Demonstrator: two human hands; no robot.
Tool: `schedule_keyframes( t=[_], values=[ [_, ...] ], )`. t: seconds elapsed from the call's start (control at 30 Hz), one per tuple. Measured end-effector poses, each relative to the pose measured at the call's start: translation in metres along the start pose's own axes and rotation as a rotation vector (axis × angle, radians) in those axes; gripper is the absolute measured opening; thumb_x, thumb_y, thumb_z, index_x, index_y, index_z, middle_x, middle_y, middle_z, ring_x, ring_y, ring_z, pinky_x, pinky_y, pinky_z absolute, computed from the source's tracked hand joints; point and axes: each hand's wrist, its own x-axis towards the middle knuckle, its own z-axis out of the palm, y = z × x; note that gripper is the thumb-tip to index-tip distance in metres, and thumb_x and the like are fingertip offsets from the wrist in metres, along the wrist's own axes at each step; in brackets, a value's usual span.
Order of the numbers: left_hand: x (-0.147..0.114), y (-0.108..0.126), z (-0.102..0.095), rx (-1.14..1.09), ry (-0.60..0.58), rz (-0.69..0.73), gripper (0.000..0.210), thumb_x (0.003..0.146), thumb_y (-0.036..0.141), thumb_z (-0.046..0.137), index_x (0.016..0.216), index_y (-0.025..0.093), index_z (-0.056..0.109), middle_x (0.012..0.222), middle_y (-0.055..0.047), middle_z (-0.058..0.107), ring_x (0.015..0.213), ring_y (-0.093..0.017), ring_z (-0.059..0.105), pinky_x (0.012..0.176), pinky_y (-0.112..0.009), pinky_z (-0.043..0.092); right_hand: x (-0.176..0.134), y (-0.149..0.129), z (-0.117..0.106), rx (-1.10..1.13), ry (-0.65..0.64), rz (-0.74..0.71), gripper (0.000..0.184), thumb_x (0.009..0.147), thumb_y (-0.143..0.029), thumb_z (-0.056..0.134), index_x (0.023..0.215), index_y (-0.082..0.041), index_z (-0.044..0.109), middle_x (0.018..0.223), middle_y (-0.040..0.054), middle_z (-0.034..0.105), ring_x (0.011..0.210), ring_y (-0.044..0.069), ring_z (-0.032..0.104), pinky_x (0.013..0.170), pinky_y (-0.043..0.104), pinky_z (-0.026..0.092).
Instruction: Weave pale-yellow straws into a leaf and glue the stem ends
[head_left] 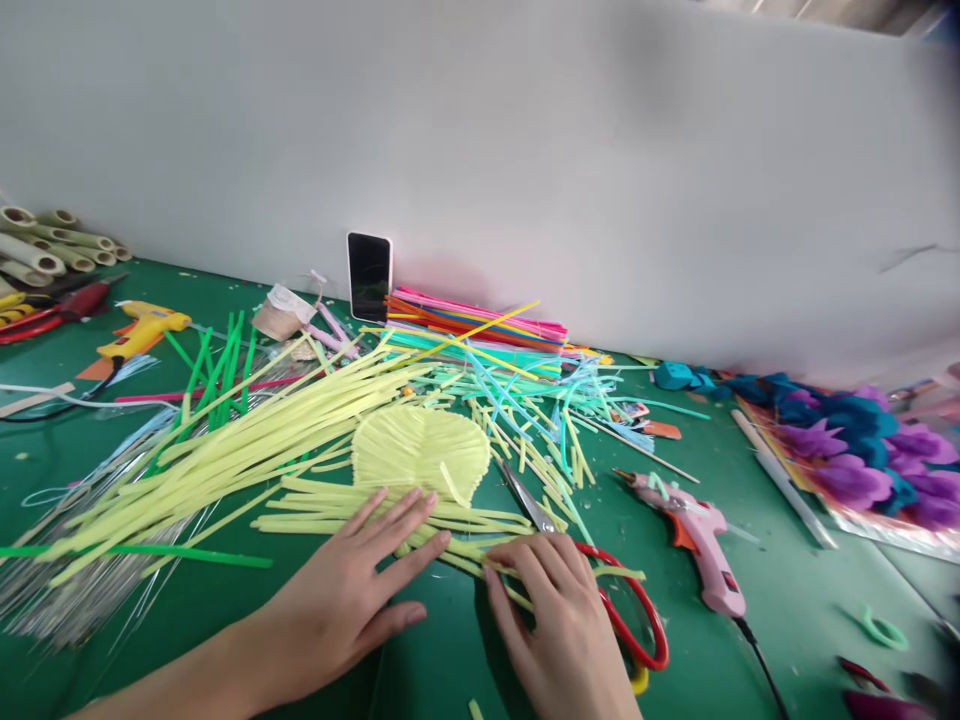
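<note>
"Well, what is hard to make out around the hands?"

"The right hand (555,605) has its fingers bent over the right ends of the row of yellow stems (322,508). Its fingertips are partly hidden, so whether it pinches one cannot be told. It also covers the middle of the scissors (654,640), and the lower edge cuts off both arms."

"And the left hand (356,590)?"

"Spread wide, palm down, on the same row, its longest fingers at the near edge of the leaf-shaped piece (416,445)."

"Where is there room to move?"

"Green tabletop (442,650) shows between the hands. The scissors' red loops sit just right of the right hand, with the pink glue gun (705,545) beyond. Ahead of both hands, loose stems crowd toward the wall (480,150)."

"How many of each?"

"One leaf-shaped piece, one pair of scissors, one phone (370,278) upright beyond the piece, and two glue guns: the pink one, and a yellow one (142,332) well left of the left hand. The stems overlap too much to count."
</note>
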Motion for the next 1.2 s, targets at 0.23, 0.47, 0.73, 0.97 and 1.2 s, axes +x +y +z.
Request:
schedule_keyframes(
  t=[0.23, 0.47, 0.73, 0.97, 1.2],
  values=[
    [-0.001, -0.002, -0.007, -0.105, 0.026, -0.005, 0.044, 0.099, 0.029, 0.050, 0.142, 0.025, 0.049, 0.163, -0.007, 0.026, 0.148, -0.030, 0.027, 0.118, -0.052, 0.030, 0.004, -0.002, -0.001, 0.009, -0.002, -0.024, 0.009, 0.091, -0.013, 0.057, 0.091, -0.021, 0.060, 0.097, 0.0075, 0.060, 0.096, 0.026, 0.052, 0.081, 0.042, 0.047],
    [0.000, -0.001, -0.011, -0.117, -0.009, -0.017, 0.043, 0.099, 0.029, 0.051, 0.140, 0.018, 0.046, 0.159, -0.011, 0.034, 0.148, -0.026, 0.027, 0.120, -0.048, 0.030, 0.003, -0.010, 0.002, 0.048, -0.015, -0.042, 0.008, 0.087, -0.013, 0.058, 0.083, -0.021, 0.057, 0.096, 0.0075, 0.059, 0.096, 0.026, 0.052, 0.081, 0.043, 0.046],
    [0.001, 0.000, -0.011, -0.110, -0.029, -0.022, 0.039, 0.100, 0.030, 0.048, 0.136, 0.016, 0.047, 0.158, -0.014, 0.035, 0.148, -0.026, 0.028, 0.119, -0.049, 0.031, 0.004, 0.001, 0.001, -0.004, 0.003, -0.022, 0.007, 0.092, -0.014, 0.057, 0.092, -0.022, 0.059, 0.099, 0.0061, 0.063, 0.100, 0.026, 0.052, 0.085, 0.044, 0.043],
    [0.001, 0.002, -0.010, -0.123, -0.024, -0.038, 0.040, 0.100, 0.031, 0.048, 0.137, 0.016, 0.046, 0.159, -0.014, 0.033, 0.148, -0.026, 0.028, 0.120, -0.048, 0.029, 0.002, -0.005, 0.004, 0.032, -0.049, -0.004, 0.011, 0.091, -0.013, 0.055, 0.098, -0.022, 0.056, 0.094, 0.0050, 0.064, 0.093, 0.025, 0.054, 0.079, 0.041, 0.046],
    [0.004, 0.003, -0.010, -0.211, -0.009, -0.102, 0.026, 0.099, 0.035, 0.047, 0.119, 0.019, 0.054, 0.160, -0.012, 0.032, 0.149, -0.025, 0.026, 0.121, -0.049, 0.027, 0.004, -0.002, 0.002, 0.046, -0.042, -0.019, 0.012, 0.093, -0.013, 0.054, 0.100, -0.022, 0.059, 0.096, 0.0047, 0.065, 0.094, 0.024, 0.054, 0.080, 0.039, 0.044]
  ],
)
